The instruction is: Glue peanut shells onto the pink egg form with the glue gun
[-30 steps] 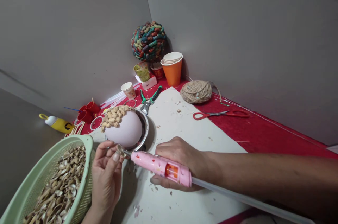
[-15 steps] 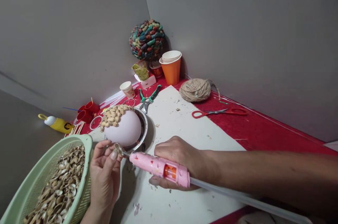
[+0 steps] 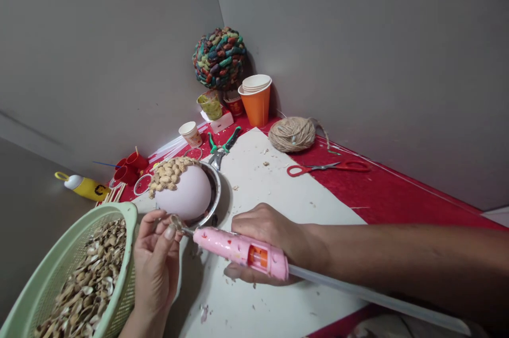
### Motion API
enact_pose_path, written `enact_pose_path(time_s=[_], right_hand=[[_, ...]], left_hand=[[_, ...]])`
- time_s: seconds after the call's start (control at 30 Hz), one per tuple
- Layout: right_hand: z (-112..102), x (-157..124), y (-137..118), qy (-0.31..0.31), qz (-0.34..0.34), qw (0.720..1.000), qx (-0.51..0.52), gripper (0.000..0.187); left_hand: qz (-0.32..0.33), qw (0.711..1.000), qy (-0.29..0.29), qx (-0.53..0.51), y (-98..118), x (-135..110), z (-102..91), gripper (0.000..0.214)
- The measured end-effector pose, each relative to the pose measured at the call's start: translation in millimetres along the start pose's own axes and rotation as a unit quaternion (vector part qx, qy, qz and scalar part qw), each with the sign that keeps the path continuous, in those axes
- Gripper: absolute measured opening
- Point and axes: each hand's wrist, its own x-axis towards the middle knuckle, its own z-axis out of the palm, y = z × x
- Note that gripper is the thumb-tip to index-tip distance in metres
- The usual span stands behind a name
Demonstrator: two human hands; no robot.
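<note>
My left hand [image 3: 157,256] pinches a small half nut shell [image 3: 176,222] between thumb and fingertips, its hollow side showing. A pink hot glue gun [image 3: 238,250] is gripped in my right hand [image 3: 264,245], with its nozzle tip touching or very close to the shell; I cannot tell which. From the gun's rear runs a long translucent glue stick [image 3: 369,295]. Just beyond my left hand, a pale balloon [image 3: 186,195] sits in a round metal bowl [image 3: 217,197]. Peanuts in the shell [image 3: 169,172] cover its upper left side.
A green basket [image 3: 129,221] of nut shells [image 3: 85,285] stands at the left. Behind lie green-handled pliers [image 3: 219,151], a twine ball [image 3: 292,135] and red scissors [image 3: 318,167]. Paper cups [image 3: 255,107] and a colourful peanut ball [image 3: 220,59] stand by the grey walls.
The whole view has shifted slightly. Both hands keep their hold on the shell and the glue gun, with the nozzle still at the shell.
</note>
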Motion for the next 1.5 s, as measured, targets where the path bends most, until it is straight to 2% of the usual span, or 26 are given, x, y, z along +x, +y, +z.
enact_pose_path(time_s=[0.13, 0.47, 1.27, 1.5], right_hand=[[-1.0, 1.2, -0.8, -0.003, 0.038, 0.999, 0.031, 0.048], [-0.7, 2.5, -0.6, -0.004, 0.036, 0.999, 0.031, 0.048], [2.2, -0.1, -0.3, -0.002, 0.018, 1.0, -0.023, 0.05], [-0.1, 0.6, -1.4, 0.0, 0.016, 1.0, -0.01, 0.048]], left_hand=[[-0.001, 1.0, -0.023, 0.0, -3.6, -2.0, -0.9, 0.033], [-0.017, 0.999, -0.045, -0.011, -5.9, -3.4, 0.3, 0.031], [-0.009, 1.0, -0.007, -0.01, -2.6, -1.6, 2.5, 0.037], [0.001, 1.0, 0.012, -0.008, -0.7, -1.4, 4.8, 0.036]])
